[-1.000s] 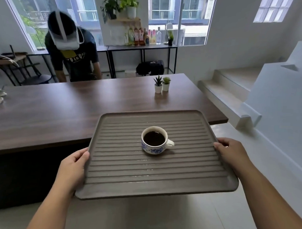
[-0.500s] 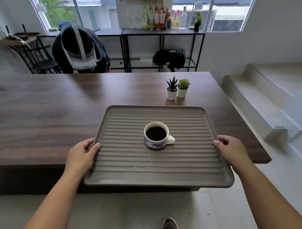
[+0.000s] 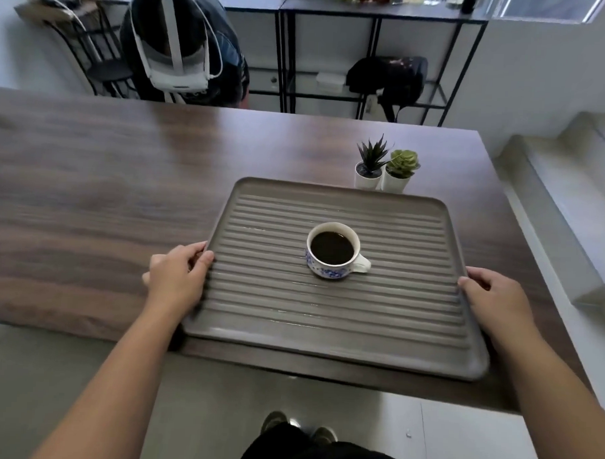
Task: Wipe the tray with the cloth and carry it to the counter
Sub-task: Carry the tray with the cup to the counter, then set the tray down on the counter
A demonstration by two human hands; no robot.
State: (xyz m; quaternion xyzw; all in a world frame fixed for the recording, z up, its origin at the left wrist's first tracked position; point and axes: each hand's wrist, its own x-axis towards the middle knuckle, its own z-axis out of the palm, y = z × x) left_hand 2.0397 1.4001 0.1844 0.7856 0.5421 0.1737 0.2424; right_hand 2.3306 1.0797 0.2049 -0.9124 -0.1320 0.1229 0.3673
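A grey ribbed tray [image 3: 325,319] lies over the near right part of the dark wooden counter [image 3: 106,202]. A white cup with blue pattern [image 3: 333,251], full of dark coffee, stands near the tray's middle. My left hand [image 3: 177,280] grips the tray's left rim, thumb over the edge. My right hand [image 3: 494,298] grips the right rim. No cloth is in view.
Two small potted plants [image 3: 385,167] stand just beyond the tray's far right corner. A person wearing a white headset [image 3: 177,53] bends over at the counter's far side. Black shelving with a dark bag [image 3: 388,77] stands behind. White steps [image 3: 570,190] rise at the right.
The tray, held in both hands, has moved forward from in front of the counter's edge to lie over the counter. The view has tilted downward.
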